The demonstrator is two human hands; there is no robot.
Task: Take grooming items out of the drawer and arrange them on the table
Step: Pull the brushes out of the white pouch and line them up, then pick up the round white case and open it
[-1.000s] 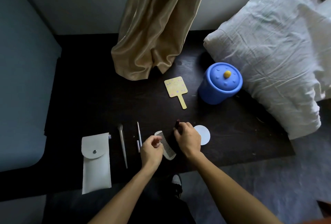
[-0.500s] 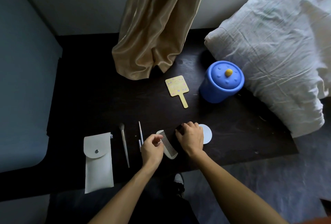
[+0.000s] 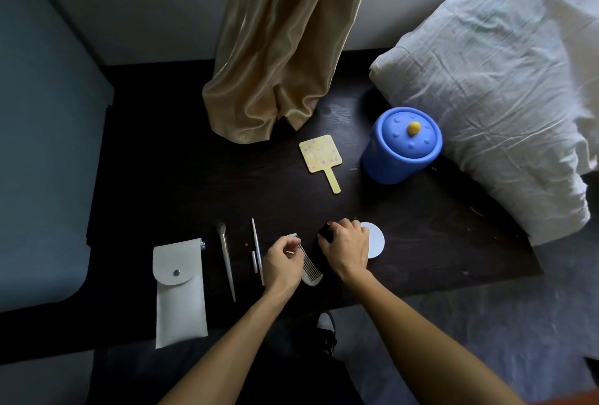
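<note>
The right hand (image 3: 345, 250) is gripping a dark tube (image 3: 325, 232), perhaps lipstick, on the table (image 3: 194, 177) between comb (image 3: 311, 270) and disc (image 3: 376, 239), the left hand (image 3: 282, 263) curling over the comb, grasp unclear; released tilted, the tube is risking rolling away.

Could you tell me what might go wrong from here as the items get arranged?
1. The right hand grips a small dark item between the comb and the white disc; setting it down may nudge either.
2. If round, the item may roll, and it hardly shows against the dark table.
</note>
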